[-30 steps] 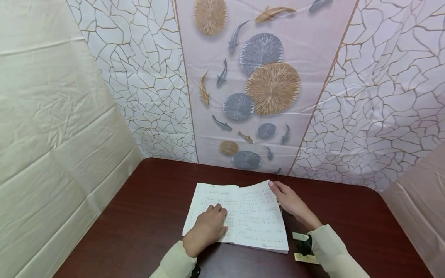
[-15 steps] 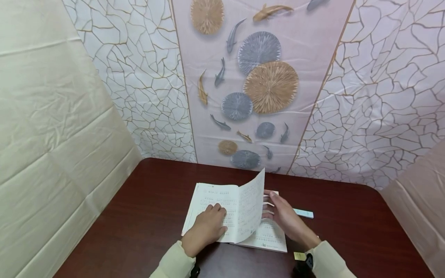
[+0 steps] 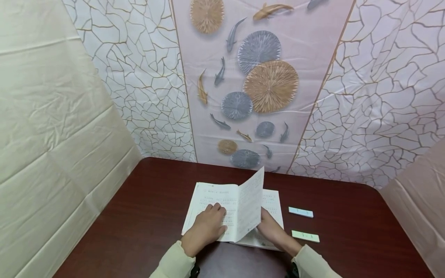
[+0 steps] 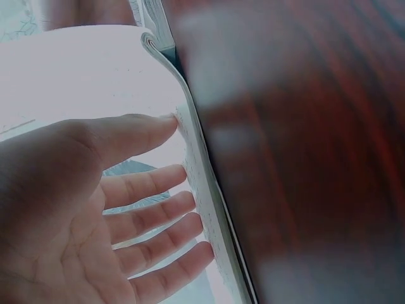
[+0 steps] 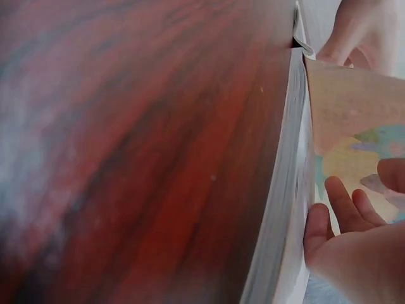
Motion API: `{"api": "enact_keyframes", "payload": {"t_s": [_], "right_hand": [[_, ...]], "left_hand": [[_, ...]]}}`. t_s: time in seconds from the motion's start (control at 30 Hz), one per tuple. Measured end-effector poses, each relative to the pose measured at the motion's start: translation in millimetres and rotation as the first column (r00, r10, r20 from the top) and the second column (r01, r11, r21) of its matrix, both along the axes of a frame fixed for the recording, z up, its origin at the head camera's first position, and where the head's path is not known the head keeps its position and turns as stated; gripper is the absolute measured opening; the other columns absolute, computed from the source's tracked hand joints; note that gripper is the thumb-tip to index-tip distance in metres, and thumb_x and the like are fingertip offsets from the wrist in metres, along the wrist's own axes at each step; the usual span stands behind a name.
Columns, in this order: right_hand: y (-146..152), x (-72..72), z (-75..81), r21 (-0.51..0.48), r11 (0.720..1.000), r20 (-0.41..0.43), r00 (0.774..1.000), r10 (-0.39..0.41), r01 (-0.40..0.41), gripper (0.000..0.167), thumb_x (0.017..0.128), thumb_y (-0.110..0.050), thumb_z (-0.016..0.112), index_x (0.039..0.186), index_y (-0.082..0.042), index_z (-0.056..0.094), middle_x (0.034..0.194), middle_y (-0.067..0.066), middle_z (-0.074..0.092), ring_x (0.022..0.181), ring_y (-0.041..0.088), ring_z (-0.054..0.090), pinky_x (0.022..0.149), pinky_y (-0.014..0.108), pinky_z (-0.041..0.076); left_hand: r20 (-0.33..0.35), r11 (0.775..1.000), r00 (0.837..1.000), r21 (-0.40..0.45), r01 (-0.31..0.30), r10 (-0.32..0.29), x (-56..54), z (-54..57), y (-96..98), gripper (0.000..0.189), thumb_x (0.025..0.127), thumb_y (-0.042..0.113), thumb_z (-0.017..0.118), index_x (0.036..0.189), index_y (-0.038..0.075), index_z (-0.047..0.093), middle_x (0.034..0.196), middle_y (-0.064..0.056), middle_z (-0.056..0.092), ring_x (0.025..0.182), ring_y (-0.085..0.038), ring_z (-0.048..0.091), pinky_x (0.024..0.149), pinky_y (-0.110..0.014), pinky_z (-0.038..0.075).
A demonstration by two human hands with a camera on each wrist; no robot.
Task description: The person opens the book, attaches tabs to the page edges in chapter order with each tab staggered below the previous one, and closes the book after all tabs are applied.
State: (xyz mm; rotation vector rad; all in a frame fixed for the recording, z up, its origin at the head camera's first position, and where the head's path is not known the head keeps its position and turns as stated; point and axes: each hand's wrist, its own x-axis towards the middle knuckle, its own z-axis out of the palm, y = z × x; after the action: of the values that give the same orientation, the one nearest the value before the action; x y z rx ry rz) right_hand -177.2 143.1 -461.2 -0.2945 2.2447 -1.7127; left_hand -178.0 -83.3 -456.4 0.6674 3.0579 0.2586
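An open book (image 3: 220, 191) lies on the dark wooden table, its pages covered in small print. My left hand (image 3: 206, 227) rests flat on the left-hand page, thumb near the lower edge; the left wrist view shows its fingers spread and nearly straight. One page (image 3: 251, 200) stands raised from the spine, leaning left. Behind it is my right hand (image 3: 272, 231), its fingertips hidden from the head view. In the right wrist view, relaxed fingers (image 5: 345, 206) lie against a page with a coloured picture (image 5: 348, 107).
To the right of the book lie a light blue paper strip (image 3: 300, 212) and a light green paper strip (image 3: 305, 236). A patterned cloth (image 3: 215, 162) hangs behind the table (image 3: 139, 216), and a cream cloth (image 3: 69, 154) hangs at the left.
The right-hand page has been lifted from nearly flat to upright. My right hand has moved from its upper corner down and left, behind it. The blue strip is uncovered; my left hand stays put.
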Motion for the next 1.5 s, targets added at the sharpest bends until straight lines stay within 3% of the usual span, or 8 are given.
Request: {"api": "enact_keyframes", "payload": {"t_s": [0.23,0.33,0.57,0.77,0.87,0.97,1.13,1.5], "right_hand": [[-8.9,-6.1,0.7,0.120,0.991,-0.069,0.995,0.073,-0.064,0.037,0.111,-0.016,0.056,0.143,0.001,0.055,0.137,0.017,0.065,0.131,0.036,0.058,0.102,0.044,0.049],[-9.9,-6.7,0.0,0.137,0.985,-0.093,0.989,0.117,-0.104,0.032,0.110,-0.013,0.055,0.139,0.000,0.059,0.140,0.017,0.063,0.136,0.040,0.053,0.105,0.050,0.046],[-11.2,-5.0,-1.4,0.152,0.977,-0.103,0.981,0.164,-0.147,0.035,0.109,-0.007,0.055,0.144,-0.006,0.061,0.147,0.015,0.057,0.146,0.045,0.038,0.114,0.069,0.032],[-11.2,-6.0,-1.7,0.235,0.958,-0.159,0.966,0.206,-0.165,0.037,0.108,-0.007,0.056,0.144,-0.008,0.062,0.147,0.012,0.058,0.144,0.041,0.039,0.116,0.066,0.030],[-10.8,-6.8,-1.5,0.279,0.943,-0.191,0.952,0.241,-0.182,0.039,0.107,-0.008,0.057,0.146,-0.006,0.061,0.148,0.011,0.056,0.142,0.040,0.040,0.115,0.064,0.031],[-11.3,-7.4,-1.2,0.317,0.929,-0.206,0.942,0.265,-0.192,0.040,0.107,-0.010,0.058,0.147,-0.006,0.061,0.148,0.011,0.055,0.140,0.039,0.040,0.113,0.064,0.033],[-13.5,-7.7,-0.4,0.386,0.904,-0.228,0.930,0.288,-0.186,0.039,0.107,-0.013,0.060,0.146,-0.008,0.062,0.148,0.009,0.054,0.138,0.036,0.042,0.110,0.064,0.037],[-15.1,-5.9,-1.0,0.469,0.865,-0.315,0.881,0.352,-0.178,0.042,0.105,-0.010,0.063,0.146,-0.003,0.061,0.146,0.012,0.054,0.129,0.039,0.046,0.104,0.068,0.037]], "left_hand": [[-0.003,0.999,1.000,0.048,0.007,-0.006,-0.5,-1.4,-3.4,0.038,0.089,0.031,0.084,0.118,0.010,0.071,0.109,-0.006,0.064,0.098,-0.025,0.061,0.073,-0.040,0.056],[0.044,0.974,0.998,0.222,0.042,-0.053,-3.5,-0.9,-12.6,0.037,0.090,0.027,0.083,0.120,0.010,0.071,0.113,-0.006,0.068,0.100,-0.025,0.064,0.075,-0.040,0.057],[0.188,0.783,0.968,0.622,0.016,-0.169,-18.8,-0.5,-48.5,0.028,0.098,0.005,0.069,0.126,0.006,0.071,0.124,-0.013,0.073,0.113,-0.028,0.069,0.090,-0.041,0.056],[0.274,0.591,0.961,0.769,-0.243,0.039,-31.9,2.9,-66.9,0.024,0.108,0.010,0.059,0.123,-0.001,0.073,0.103,-0.013,0.076,0.080,-0.014,0.064,0.071,-0.027,0.053],[0.276,0.541,0.950,0.782,-0.310,0.145,-35.3,12.7,-73.1,0.030,0.111,0.018,0.055,0.105,-0.004,0.074,0.080,-0.008,0.067,0.066,-0.012,0.055,0.062,-0.027,0.049],[0.301,0.548,0.932,0.753,-0.363,0.204,-38.7,21.5,-79.1,0.041,0.111,0.034,0.057,0.093,0.001,0.072,0.067,-0.003,0.057,0.059,-0.013,0.053,0.057,-0.028,0.046],[0.328,0.625,0.906,0.656,-0.423,0.269,-43.6,24.4,-87.6,0.031,0.101,0.036,0.072,0.094,0.007,0.079,0.064,-0.003,0.062,0.057,-0.015,0.053,0.057,-0.030,0.043],[0.372,0.721,0.888,0.534,-0.442,0.270,-50.2,4.3,-102.3,0.018,0.098,0.023,0.077,0.087,0.009,0.080,0.071,-0.003,0.070,0.062,-0.017,0.060,0.058,-0.031,0.046]]}}
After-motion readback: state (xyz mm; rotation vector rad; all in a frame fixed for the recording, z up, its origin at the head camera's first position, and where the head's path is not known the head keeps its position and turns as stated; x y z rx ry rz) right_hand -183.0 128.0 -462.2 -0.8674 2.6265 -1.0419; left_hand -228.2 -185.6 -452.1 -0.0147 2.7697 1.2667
